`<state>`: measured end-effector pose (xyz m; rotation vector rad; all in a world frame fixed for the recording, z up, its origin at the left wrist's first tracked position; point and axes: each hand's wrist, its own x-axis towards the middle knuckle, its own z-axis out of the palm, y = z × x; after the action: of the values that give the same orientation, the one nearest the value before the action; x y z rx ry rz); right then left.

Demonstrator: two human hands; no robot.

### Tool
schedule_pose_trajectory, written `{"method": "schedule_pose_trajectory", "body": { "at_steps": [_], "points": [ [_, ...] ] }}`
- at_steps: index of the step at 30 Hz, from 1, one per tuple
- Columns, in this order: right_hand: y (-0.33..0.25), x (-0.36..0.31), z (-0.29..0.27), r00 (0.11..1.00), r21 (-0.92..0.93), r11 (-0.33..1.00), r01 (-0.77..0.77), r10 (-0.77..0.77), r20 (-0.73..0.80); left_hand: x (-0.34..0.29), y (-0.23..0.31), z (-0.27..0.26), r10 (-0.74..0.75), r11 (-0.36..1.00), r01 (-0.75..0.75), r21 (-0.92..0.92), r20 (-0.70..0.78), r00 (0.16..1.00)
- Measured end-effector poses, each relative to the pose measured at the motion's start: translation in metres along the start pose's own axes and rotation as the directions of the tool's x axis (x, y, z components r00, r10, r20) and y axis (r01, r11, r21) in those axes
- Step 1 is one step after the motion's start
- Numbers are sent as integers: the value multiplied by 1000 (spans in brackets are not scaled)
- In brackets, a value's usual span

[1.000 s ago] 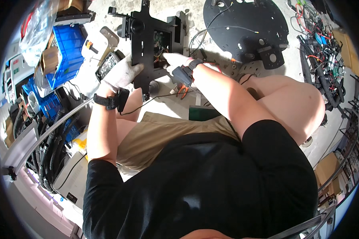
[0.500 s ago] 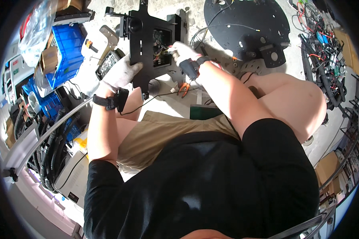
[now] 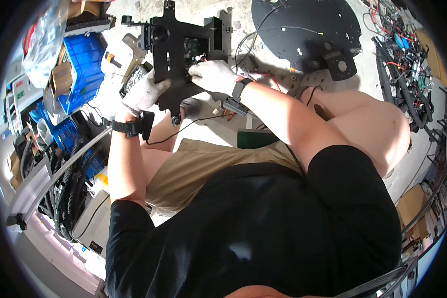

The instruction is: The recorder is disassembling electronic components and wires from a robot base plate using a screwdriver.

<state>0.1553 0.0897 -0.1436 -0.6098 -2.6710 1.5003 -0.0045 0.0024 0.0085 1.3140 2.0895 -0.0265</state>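
A black metal frame point(image 3: 171, 62) with a rectangular opening stands on the floor before me. My left hand point(image 3: 146, 92), in a pale glove, grips its near left edge with the thumb on top. My right hand point(image 3: 214, 75), gloved too, reaches to the near right of the opening with its fingers bent together. Thin coloured wires point(image 3: 199, 59) show beside those fingertips. Whatever lies between the fingers is hidden. Inside the opening, electronic parts point(image 3: 196, 45) sit in shadow. Both wrists wear black straps with a small device.
A large round black plate point(image 3: 308, 35) lies at the far right, a loose black cable crossing it. Orange-handled pliers point(image 3: 228, 115) show partly under my right wrist. Tangled cables point(image 3: 400, 64) heap at the right edge. A blue crate point(image 3: 83, 69) and black corrugated hoses point(image 3: 64, 198) are leftward.
My right hand has moved left and down, from the opening's right edge to its near corner, and its wrist has turned. The frame and my left hand have shifted slightly left.
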Motion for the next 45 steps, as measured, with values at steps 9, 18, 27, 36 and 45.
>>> {"method": "schedule_pose_trajectory", "body": {
  "at_steps": [9,18,27,36,45],
  "points": [
    [-4,3,2,997,-109,994,-12,19,70,1,3,-6,27,999,-27,-25,7,1000],
    [51,7,-22,963,216,944,-251,266,-41,-1,-4,-18,-124,987,123,105,3,992],
    [-4,22,-10,994,0,995,-97,97,42,4,0,-12,153,972,-137,193,-69,986],
    [79,34,-24,984,357,926,-121,159,-79,6,-3,-14,110,981,-92,171,-101,989],
    [17,38,-28,984,-72,991,-112,100,-150,4,1,-4,35,996,-32,-87,40,999]
  ]
}}
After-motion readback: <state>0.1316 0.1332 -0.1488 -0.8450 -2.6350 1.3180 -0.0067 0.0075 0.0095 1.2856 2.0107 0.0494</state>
